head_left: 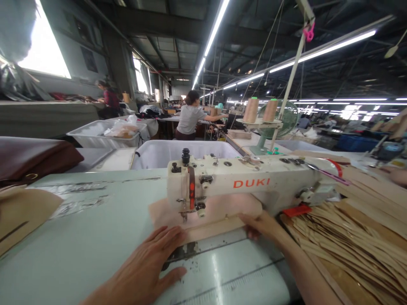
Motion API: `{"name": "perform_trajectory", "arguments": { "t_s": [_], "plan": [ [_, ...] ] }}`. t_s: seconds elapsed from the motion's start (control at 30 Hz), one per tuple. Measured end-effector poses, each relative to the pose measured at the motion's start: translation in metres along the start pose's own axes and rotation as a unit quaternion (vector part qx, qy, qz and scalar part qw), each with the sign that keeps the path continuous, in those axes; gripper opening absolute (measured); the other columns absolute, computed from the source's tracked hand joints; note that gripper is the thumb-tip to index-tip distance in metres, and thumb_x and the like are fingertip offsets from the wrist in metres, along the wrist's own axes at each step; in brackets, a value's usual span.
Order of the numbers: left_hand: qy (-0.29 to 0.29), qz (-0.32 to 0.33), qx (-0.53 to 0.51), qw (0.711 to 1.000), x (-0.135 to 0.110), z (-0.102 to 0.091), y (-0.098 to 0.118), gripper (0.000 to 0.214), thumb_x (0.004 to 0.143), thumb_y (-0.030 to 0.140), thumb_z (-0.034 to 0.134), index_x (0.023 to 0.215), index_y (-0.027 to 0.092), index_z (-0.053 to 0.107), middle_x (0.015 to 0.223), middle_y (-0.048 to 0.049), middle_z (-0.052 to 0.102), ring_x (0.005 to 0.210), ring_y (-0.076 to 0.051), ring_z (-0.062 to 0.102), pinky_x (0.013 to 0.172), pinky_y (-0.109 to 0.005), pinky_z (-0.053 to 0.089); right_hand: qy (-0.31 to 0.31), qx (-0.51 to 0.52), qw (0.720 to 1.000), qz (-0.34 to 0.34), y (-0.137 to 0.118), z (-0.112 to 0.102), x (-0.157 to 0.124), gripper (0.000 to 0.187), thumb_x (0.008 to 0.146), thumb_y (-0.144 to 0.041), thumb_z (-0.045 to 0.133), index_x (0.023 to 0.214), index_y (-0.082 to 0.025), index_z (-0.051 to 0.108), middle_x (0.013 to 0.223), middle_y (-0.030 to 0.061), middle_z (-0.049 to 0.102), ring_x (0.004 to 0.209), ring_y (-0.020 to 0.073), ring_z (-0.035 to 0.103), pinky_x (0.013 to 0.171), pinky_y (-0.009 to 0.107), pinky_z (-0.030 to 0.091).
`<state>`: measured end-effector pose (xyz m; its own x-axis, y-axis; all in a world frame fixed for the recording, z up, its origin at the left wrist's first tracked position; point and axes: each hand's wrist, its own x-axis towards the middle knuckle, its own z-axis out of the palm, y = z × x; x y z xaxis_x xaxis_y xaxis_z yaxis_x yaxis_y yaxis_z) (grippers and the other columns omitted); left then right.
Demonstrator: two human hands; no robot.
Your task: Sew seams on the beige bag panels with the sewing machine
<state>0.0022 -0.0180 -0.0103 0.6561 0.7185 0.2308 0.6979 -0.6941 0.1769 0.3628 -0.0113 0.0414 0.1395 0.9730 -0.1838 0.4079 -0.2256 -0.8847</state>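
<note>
A pinkish-beige panel of leather or cloth [211,231] lies under the needle area of a white DUKI sewing machine [219,180], with a folded strip along its near edge. My left hand [154,256] rests flat with fingers stretched, its fingertips on the panel just left of and in front of the presser foot [184,217]. At the panel's right end, my right hand [259,226] grips the near edge between thumb and fingers; part of those fingers is hidden. The machine's head covers the back middle of the panel.
Beige strips [346,241] are heaped right of the machine. A tan piece [27,214] and a brown bag [38,159] lie left. Behind stand a white bin [187,149] and two thread cones [251,110] on a stand. A co-worker [190,116] sits farther back.
</note>
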Motion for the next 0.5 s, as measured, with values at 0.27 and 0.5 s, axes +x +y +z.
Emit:
{"name": "perform_trajectory", "arguments": {
  "t_s": [0.27,0.5],
  "plan": [
    [0.011,0.002,0.014,1.0,0.011,-0.002,-0.006,0.062,0.096,0.054,0.053,0.151,0.03,0.036,0.154,-0.0043,0.042,0.14,-0.032,0.04,0.116,-0.052,0.034,0.367,-0.355,0.771,-0.381,-0.126,-0.055,-0.037,0.041,0.095,-0.056,0.051,0.102,-0.02,0.071,0.088,0.0025,0.071,0.05,0.0083,0.056,0.055,0.024,0.042],
    [-0.017,0.01,0.012,1.0,0.008,0.002,-0.01,0.067,0.098,0.051,0.052,0.156,0.032,0.023,0.16,-0.0026,0.03,0.143,-0.031,0.035,0.115,-0.049,0.037,0.116,-0.532,0.706,-0.452,-0.227,-0.053,0.067,0.045,0.1,-0.045,0.048,0.087,-0.008,0.069,0.106,0.0073,0.069,0.084,0.0105,0.066,0.078,0.026,0.047]
  ]
}}
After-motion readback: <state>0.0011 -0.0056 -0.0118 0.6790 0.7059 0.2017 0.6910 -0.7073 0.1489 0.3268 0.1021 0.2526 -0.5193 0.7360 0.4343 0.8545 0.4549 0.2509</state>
